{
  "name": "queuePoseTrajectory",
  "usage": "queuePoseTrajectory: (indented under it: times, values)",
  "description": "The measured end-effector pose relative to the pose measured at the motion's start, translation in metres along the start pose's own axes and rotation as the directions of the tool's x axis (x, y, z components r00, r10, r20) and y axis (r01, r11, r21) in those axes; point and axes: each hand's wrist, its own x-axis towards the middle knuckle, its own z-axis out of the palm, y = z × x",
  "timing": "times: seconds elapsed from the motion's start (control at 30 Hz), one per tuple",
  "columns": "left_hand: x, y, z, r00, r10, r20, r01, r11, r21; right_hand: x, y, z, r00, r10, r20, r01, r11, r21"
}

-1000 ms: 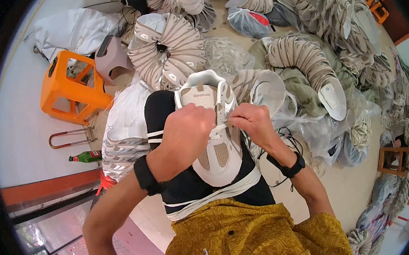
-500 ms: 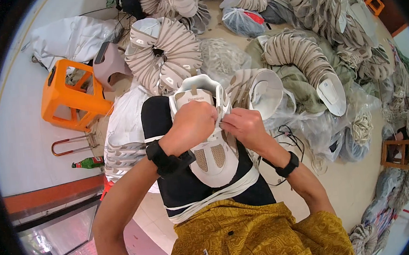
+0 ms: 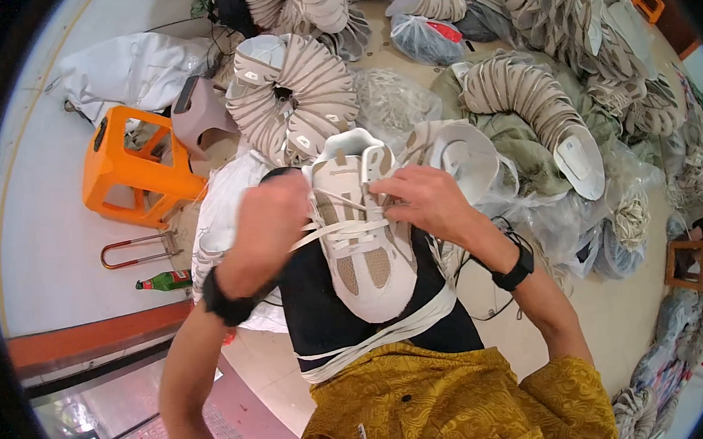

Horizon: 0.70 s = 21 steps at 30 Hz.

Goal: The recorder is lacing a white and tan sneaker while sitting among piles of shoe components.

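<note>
A white and beige sneaker upper (image 3: 377,279) rests across my dark-covered thighs, toe toward me. Its cream shoelace (image 3: 348,229) crosses the tongue in several strands, some running left toward my left hand (image 3: 270,225). That hand, curled and smeared by motion, is just left of the shoe with the lace stretched to it. At the upper's right eyelet edge, my right hand (image 3: 428,202) pinches with thumb and fingers; what lies under the fingertips is partly hidden. A bundle of loose white laces (image 3: 400,334) lies over my lap.
An orange stool (image 3: 132,174) and a mauve stool (image 3: 197,112) stand at the left, near a green bottle (image 3: 162,280). Ahead lie a ring of stacked uppers (image 3: 317,75), a curved row of uppers (image 3: 514,98) and a clear plastic bag (image 3: 396,102). Black cables (image 3: 499,291) lie right of my legs.
My left hand has moved left and down off the tongue, drawing lace out with it and uncovering the crossed strands. My right hand stays at the right eyelet edge. The view has shifted slightly.
</note>
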Motion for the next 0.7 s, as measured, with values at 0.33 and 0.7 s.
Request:
queuePoseTrajectory:
  times: [0.33,0.7]
  values:
    - [-0.025,0.034,-0.005,0.918,-0.359,0.167,0.298,0.35,-0.888,0.038,-0.059,0.015,0.992,0.02,0.125,-0.047,0.975,0.219]
    - [-0.185,-0.291,-0.058,0.419,-0.843,-0.336,0.604,0.535,-0.59,-0.136,0.248,-0.185,0.519,0.854,-0.046,0.091,-0.002,0.996]
